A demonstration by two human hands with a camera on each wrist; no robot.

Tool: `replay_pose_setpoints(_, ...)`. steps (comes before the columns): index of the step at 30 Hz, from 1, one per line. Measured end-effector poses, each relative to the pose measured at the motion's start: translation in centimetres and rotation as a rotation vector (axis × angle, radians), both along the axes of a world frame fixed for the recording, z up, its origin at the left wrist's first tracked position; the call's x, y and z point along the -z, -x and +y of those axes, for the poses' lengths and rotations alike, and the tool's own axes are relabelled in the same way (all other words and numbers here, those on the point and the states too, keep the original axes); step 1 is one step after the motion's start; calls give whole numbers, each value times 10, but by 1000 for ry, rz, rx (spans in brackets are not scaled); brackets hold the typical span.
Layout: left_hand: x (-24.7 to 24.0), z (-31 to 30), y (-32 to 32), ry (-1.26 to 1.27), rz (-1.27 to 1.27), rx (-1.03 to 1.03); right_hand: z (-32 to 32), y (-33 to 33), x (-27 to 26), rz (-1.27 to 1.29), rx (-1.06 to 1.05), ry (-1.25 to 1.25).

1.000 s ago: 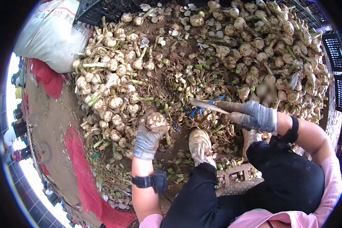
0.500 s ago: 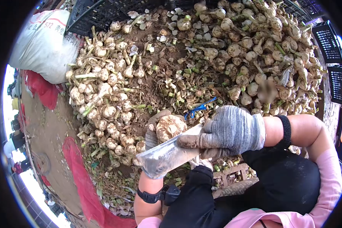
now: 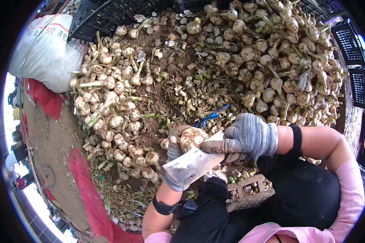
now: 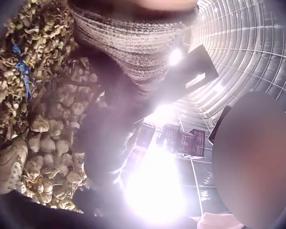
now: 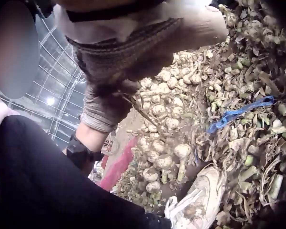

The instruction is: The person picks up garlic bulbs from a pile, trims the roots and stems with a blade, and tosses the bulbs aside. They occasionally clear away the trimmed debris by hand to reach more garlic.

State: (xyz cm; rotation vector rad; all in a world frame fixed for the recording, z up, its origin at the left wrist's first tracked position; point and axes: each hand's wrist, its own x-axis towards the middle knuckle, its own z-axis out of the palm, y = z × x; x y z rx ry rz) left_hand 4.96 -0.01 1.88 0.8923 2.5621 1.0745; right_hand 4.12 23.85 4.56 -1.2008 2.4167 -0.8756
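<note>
In the head view my gloved left hand [image 3: 174, 150] holds a dirt-streaked garlic bulb [image 3: 192, 137], its cut or root face turned up. My right hand [image 3: 247, 137], in a grey knitted glove, grips a broad-bladed knife [image 3: 192, 164]. The blade lies across the front of the left hand, its upper edge right at the bulb, and hides part of that palm and wrist. The knife's handle is covered by the right fingers. Both wrist views show the gloves from close by, dark and partly washed out by glare.
Trimmed garlic bulbs [image 3: 109, 97] lie heaped at left; a larger garlic pile [image 3: 288, 60] fills the right. Leaf and stalk scraps cover the ground between, with a blue strip [image 3: 211, 115] on them. Around stand black crates [image 3: 351, 42], a white sack [image 3: 48, 52] and red netting [image 3: 85, 182].
The knife swung in from the right to meet the bulb, which the left hand raised from beside the left heap. Over the last half second both hands shifted slightly right together.
</note>
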Motion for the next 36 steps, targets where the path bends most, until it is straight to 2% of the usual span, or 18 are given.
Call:
replay_pose_setpoints(2,4,5,3,431,698,225,7,-1,-2,29,-16,-63)
replay_pose_setpoints(4,-2,4,1,357,635,177,10,-3,9,40,22,-89)
replay_pose_setpoints(6,-26,7,0,-92,87,-40,28,-6,26,53,66,-116)
replay_pose_setpoints(8,-39,3,5,-474,-247,-193,77,-1,54,-80,540,-50)
replay_pose_setpoints(9,-27,-4,3,-503,-290,-199,86,2,61,-153,771,-15)
replay_pose_setpoints(11,-10,-7,5,-566,-380,-198,71,1,30,-495,756,-85)
replay_pose_setpoints(13,-10,3,12,-574,-424,-128,64,-1,34,-302,587,68)
replay_pose_setpoints(14,-10,4,14,-562,-418,-86,59,-2,31,-414,554,87)
replay_pose_setpoints(17,0,-19,20,-412,-182,73,52,4,0,-774,404,168)
replay_pose_setpoints(19,-8,-24,21,85,-340,252,43,6,-15,-892,328,287)
replay_pose_setpoints(20,-13,-16,22,5,-66,318,37,6,-20,-946,292,340)
replay_pose_setpoints(23,-23,16,23,-182,168,285,20,7,-30,-982,193,429)
replay_pose_setpoints(25,-28,9,14,-95,150,297,19,8,-27,-960,183,395)
replay_pose_setpoints(29,-14,-41,3,-153,111,-289,67,-10,29,-995,416,-238)
replay_pose_setpoints(31,-2,-52,8,-587,-399,-839,77,-19,26,-1083,541,-252)
replay_pose_setpoints(32,7,-52,22,-731,-610,-865,70,-22,21,-1254,705,-113)
replay_pose_setpoints(33,13,-51,37,-867,-817,-916,62,-21,18,-1241,693,-111)
replay_pose_setpoints(36,-41,35,33,-1043,-705,-337,42,-21,10,-1244,550,-11)
